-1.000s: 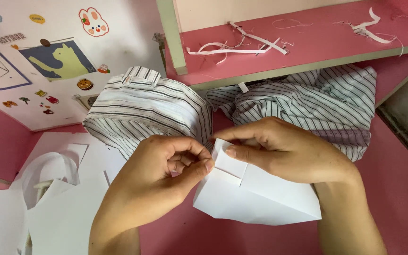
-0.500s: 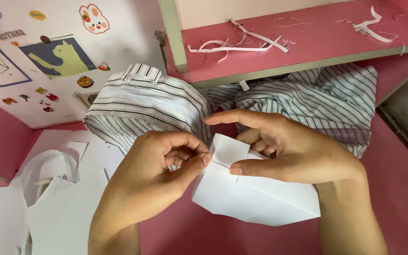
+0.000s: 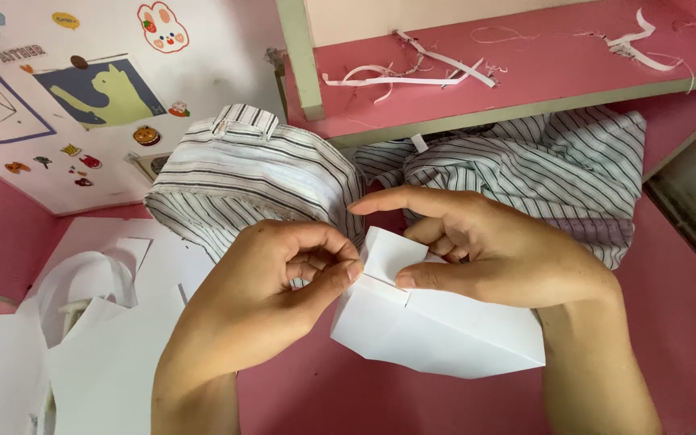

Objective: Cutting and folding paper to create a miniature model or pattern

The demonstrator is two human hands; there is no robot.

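White, crisply creased folded paper (image 3: 437,326) is held low over the pink table (image 3: 670,322); its small upright flap is pinched by the left hand (image 3: 275,294), while the fold is pressed under the right hand (image 3: 501,254) thumb. Soft striped shirts (image 3: 259,177) are heaped behind it, paper strips (image 3: 412,72) are scattered on a pink shelf, and flat white sheets (image 3: 98,354) are spread at left.

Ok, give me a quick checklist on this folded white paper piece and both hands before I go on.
1. Right hand pins the folded white paper with its thumb: ok.
2. Left hand pinches at the paper's folded edge: ok.
3. What the left fingertips hold: cannot tell.
4. Striped shirt sits behind, off the paper: ok.
5. Loose white sheets lie left, apart from the fold: ok.
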